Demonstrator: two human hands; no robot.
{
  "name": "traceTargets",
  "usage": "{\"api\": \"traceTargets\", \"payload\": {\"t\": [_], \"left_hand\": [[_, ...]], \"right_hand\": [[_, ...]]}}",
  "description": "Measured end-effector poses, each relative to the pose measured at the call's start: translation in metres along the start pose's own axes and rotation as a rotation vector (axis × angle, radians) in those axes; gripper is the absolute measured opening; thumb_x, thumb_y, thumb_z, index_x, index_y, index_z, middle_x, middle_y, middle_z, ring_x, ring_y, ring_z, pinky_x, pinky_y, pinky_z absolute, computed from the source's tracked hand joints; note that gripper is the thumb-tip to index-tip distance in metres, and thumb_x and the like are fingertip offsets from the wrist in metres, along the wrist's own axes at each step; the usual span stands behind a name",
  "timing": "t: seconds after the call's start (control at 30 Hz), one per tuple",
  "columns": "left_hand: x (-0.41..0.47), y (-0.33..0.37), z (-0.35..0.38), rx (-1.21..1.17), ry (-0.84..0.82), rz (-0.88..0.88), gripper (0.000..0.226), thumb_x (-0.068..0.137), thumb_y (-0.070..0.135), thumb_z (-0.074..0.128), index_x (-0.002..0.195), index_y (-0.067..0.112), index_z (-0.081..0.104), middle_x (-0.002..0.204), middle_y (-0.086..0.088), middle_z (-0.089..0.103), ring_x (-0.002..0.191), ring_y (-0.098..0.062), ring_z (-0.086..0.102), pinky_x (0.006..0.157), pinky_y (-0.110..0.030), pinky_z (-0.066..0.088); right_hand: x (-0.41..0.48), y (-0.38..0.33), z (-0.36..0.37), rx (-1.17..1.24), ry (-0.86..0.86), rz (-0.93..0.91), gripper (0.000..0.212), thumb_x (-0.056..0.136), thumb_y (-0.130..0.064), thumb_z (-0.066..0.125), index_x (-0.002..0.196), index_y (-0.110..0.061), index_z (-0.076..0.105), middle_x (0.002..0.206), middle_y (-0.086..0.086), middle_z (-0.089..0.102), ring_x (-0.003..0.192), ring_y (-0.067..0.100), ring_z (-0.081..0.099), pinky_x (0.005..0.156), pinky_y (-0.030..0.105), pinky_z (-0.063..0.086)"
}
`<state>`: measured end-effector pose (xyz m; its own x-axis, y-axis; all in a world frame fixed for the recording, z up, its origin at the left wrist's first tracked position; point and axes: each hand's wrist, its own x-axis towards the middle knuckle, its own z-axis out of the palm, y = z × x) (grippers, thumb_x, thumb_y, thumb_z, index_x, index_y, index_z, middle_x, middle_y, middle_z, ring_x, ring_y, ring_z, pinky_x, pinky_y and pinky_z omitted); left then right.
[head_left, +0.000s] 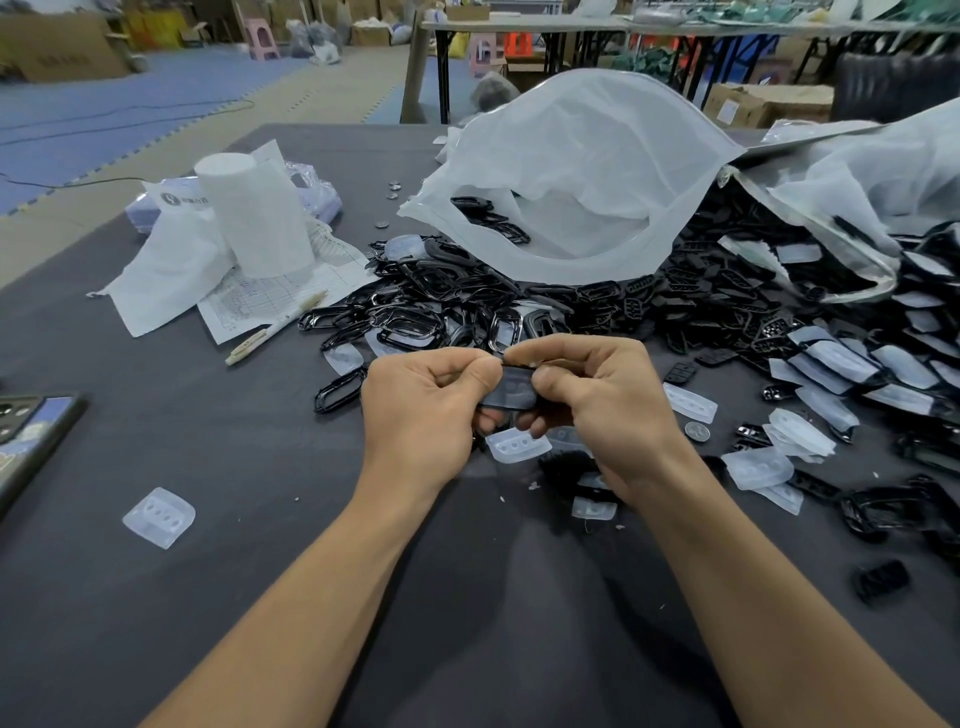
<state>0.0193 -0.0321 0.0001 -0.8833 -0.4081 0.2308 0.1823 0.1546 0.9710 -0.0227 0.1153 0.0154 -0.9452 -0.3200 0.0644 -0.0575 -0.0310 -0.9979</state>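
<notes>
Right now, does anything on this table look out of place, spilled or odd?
Nothing looks damaged. Black plastic parts lie in a loose heap at the mouth of the open white bag. One translucent cover lies alone, far left of the others, and a coin sits among the parts near the right hand.

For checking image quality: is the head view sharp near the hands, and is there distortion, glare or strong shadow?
Head view: soft even light, only a faint shadow on the table below the left hand and right hand; head view: the part they hold is slightly blurred; head view: wide-angle bending at the edges, glints on the black frames.
</notes>
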Motion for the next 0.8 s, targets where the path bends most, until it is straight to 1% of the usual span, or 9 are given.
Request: {"api": "traceTargets", "payload": {"t": [0.07, 0.17, 0.27, 0.33, 0.4, 0.53, 0.67, 0.73, 0.8], "left_hand": [[-0.0007, -0.0004, 0.0005, -0.013, 0.011, 0.006, 0.035, 0.091, 0.009, 0.073, 0.072, 0.037, 0.082, 0.060, -0.003, 0.073, 0.045, -0.013, 0.063, 0.048, -0.026, 0.055], [-0.0010, -0.0012, 0.0009, -0.022, 0.031, 0.008, 0.031, 0.090, 0.011, 0.074, 0.073, 0.035, 0.082, 0.062, -0.003, 0.074, 0.047, -0.016, 0.067, 0.049, -0.026, 0.056], [-0.0008, -0.0023, 0.0010, -0.033, 0.038, -0.010, 0.031, 0.090, 0.008, 0.074, 0.072, 0.033, 0.082, 0.063, -0.003, 0.075, 0.050, -0.020, 0.071, 0.050, -0.025, 0.056], [-0.0003, -0.0025, 0.0009, -0.030, 0.043, -0.014, 0.031, 0.089, 0.009, 0.074, 0.072, 0.034, 0.082, 0.062, -0.004, 0.075, 0.049, -0.020, 0.070, 0.049, -0.027, 0.056], [0.0001, -0.0018, 0.0009, -0.027, 0.045, -0.016, 0.027, 0.088, 0.013, 0.075, 0.073, 0.034, 0.082, 0.062, -0.005, 0.075, 0.047, -0.018, 0.068, 0.048, -0.029, 0.057], [0.0004, -0.0007, 0.0016, -0.043, 0.050, -0.043, 0.024, 0.089, 0.012, 0.077, 0.076, 0.032, 0.083, 0.067, -0.004, 0.077, 0.049, -0.017, 0.069, 0.050, -0.025, 0.055], [-0.0006, 0.0011, 0.0007, -0.061, -0.002, -0.085, 0.023, 0.093, 0.011, 0.075, 0.078, 0.027, 0.084, 0.071, -0.005, 0.078, 0.055, -0.016, 0.071, 0.054, -0.022, 0.056], [0.0002, 0.0032, -0.0018, -0.115, -0.064, -0.157, 0.021, 0.097, 0.013, 0.070, 0.084, 0.020, 0.085, 0.076, -0.009, 0.079, 0.058, -0.016, 0.071, 0.055, -0.022, 0.056], [0.0023, 0.0045, -0.0049, -0.164, -0.115, -0.232, 0.026, 0.098, 0.008, 0.063, 0.086, 0.014, 0.085, 0.081, -0.013, 0.080, 0.062, -0.019, 0.072, 0.057, -0.024, 0.058]], "right_hand": [[-0.0003, 0.0012, 0.0005, -0.014, 0.038, -0.009, 0.031, 0.094, 0.011, 0.056, 0.091, -0.009, 0.079, 0.071, 0.012, 0.074, 0.055, 0.026, 0.065, 0.053, 0.029, 0.056], [-0.0013, 0.0043, 0.0036, -0.066, 0.074, -0.046, 0.020, 0.088, 0.004, 0.069, 0.090, -0.012, 0.080, 0.074, 0.010, 0.077, 0.059, 0.026, 0.070, 0.056, 0.030, 0.057], [-0.0026, 0.0050, 0.0060, -0.145, 0.041, -0.069, 0.020, 0.082, 0.003, 0.076, 0.090, -0.015, 0.080, 0.071, 0.011, 0.076, 0.059, 0.026, 0.070, 0.060, 0.036, 0.060], [-0.0008, 0.0046, 0.0047, -0.108, 0.037, -0.038, 0.023, 0.082, 0.008, 0.075, 0.090, -0.013, 0.079, 0.072, 0.015, 0.075, 0.058, 0.027, 0.069, 0.061, 0.036, 0.060], [0.0003, 0.0032, 0.0037, -0.019, 0.031, 0.020, 0.027, 0.084, 0.014, 0.071, 0.092, -0.011, 0.079, 0.074, 0.016, 0.075, 0.058, 0.026, 0.068, 0.059, 0.032, 0.059], [0.0006, 0.0003, 0.0035, 0.125, 0.026, 0.100, 0.034, 0.086, 0.021, 0.062, 0.092, -0.008, 0.078, 0.077, 0.015, 0.076, 0.056, 0.023, 0.067, 0.055, 0.026, 0.057], [0.0010, 0.0009, 0.0020, 0.063, 0.060, 0.076, 0.035, 0.084, 0.022, 0.062, 0.092, -0.008, 0.079, 0.077, 0.017, 0.075, 0.057, 0.026, 0.067, 0.056, 0.026, 0.056], [0.0021, 0.0018, 0.0002, 0.019, 0.091, 0.068, 0.036, 0.083, 0.021, 0.062, 0.089, -0.010, 0.079, 0.074, 0.013, 0.076, 0.058, 0.027, 0.066, 0.057, 0.028, 0.057], [0.0036, 0.0027, -0.0022, -0.014, 0.129, 0.077, 0.036, 0.081, 0.020, 0.063, 0.087, -0.012, 0.080, 0.072, 0.011, 0.075, 0.057, 0.028, 0.066, 0.058, 0.031, 0.057]]}}
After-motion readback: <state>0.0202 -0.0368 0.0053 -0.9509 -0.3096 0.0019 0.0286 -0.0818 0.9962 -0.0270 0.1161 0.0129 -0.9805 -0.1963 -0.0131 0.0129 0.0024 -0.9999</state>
